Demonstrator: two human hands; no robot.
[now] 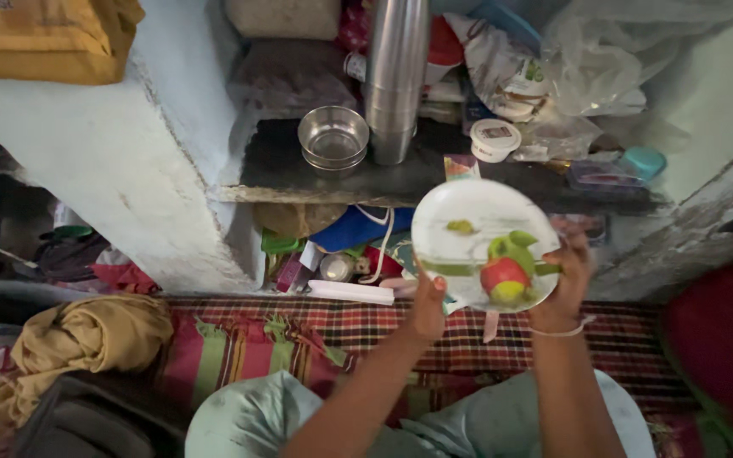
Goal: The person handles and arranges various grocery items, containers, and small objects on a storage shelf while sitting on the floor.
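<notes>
One white plate, printed with a fruit picture, is held up right of the frame's centre, in front of a dark shelf. It is gripped by two hands: the left hand is pressed against its lower left edge with fingers closed on the rim, and the right hand is clamped on its right edge. On the shelf, upper centre of the frame, one stack of steel bowls, one stack of steel tumblers and one small white tub are seen.
</notes>
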